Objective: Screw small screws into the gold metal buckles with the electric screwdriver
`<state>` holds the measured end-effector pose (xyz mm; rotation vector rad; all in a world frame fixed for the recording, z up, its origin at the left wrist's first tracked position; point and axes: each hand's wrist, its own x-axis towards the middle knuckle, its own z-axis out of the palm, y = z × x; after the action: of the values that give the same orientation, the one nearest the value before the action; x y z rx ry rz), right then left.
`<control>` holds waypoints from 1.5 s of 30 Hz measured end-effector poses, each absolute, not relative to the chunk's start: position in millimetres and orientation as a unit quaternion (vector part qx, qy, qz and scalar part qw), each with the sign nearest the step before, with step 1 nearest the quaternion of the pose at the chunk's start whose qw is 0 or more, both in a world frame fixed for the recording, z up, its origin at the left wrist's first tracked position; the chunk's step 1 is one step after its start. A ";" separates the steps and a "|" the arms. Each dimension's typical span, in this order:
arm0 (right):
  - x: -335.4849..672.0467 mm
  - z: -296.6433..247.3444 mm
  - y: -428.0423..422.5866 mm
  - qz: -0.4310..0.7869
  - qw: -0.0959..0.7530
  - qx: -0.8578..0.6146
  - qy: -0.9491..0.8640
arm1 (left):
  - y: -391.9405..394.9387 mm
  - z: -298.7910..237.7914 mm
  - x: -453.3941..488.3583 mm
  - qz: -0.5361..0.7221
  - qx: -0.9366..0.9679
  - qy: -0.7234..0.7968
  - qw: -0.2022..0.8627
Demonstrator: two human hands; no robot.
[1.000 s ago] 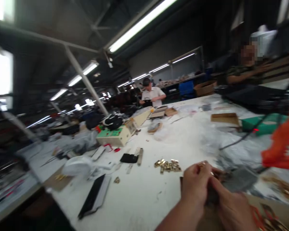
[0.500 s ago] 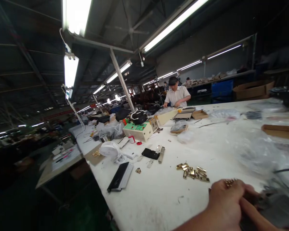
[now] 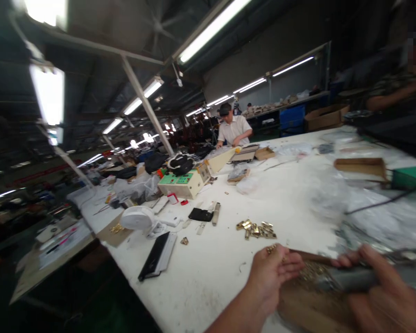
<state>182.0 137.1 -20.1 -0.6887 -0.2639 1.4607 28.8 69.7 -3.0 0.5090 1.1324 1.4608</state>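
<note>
My left hand (image 3: 272,275) is palm-up with fingers partly curled and holds several small gold metal pieces (image 3: 272,249). Its fingertips are at the edge of an open brown cardboard box (image 3: 305,305). More small gold pieces (image 3: 314,270) lie inside that box. My right hand (image 3: 388,286), smeared by motion, grips what looks like a grey plastic bag (image 3: 353,279) over the box. A loose pile of gold rectangular metal fittings (image 3: 256,229) rests on the white table (image 3: 208,263) beyond my left hand.
Left of the pile are a black wallet-like piece (image 3: 200,214), a black-and-white folded piece (image 3: 157,256) and a white fan (image 3: 138,218). A green-panelled machine (image 3: 182,182) stands behind them. Clear plastic bags (image 3: 391,217) cover the right side. A co-worker (image 3: 234,127) stands across the table.
My view has turned right. The hands have come apart: the left now shows its palm beside the cardboard box, and the right is over the box with the grey bag.
</note>
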 end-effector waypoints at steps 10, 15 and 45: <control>179.1 20.6 129.8 0.616 0.757 -0.196 -0.099 | 74.2 3.7 44.8 0.549 0.212 0.479 0.651; 181.2 23.2 130.7 0.598 0.769 -0.201 -0.101 | 73.9 1.8 51.3 0.532 0.212 0.463 0.677; 173.9 22.4 126.8 0.583 0.770 -0.214 -0.146 | 74.7 -1.3 52.2 0.546 0.206 0.476 0.658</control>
<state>173.9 126.8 22.4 -0.4645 -0.3157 1.2652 52.2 74.7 -1.3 0.4673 1.0792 1.2367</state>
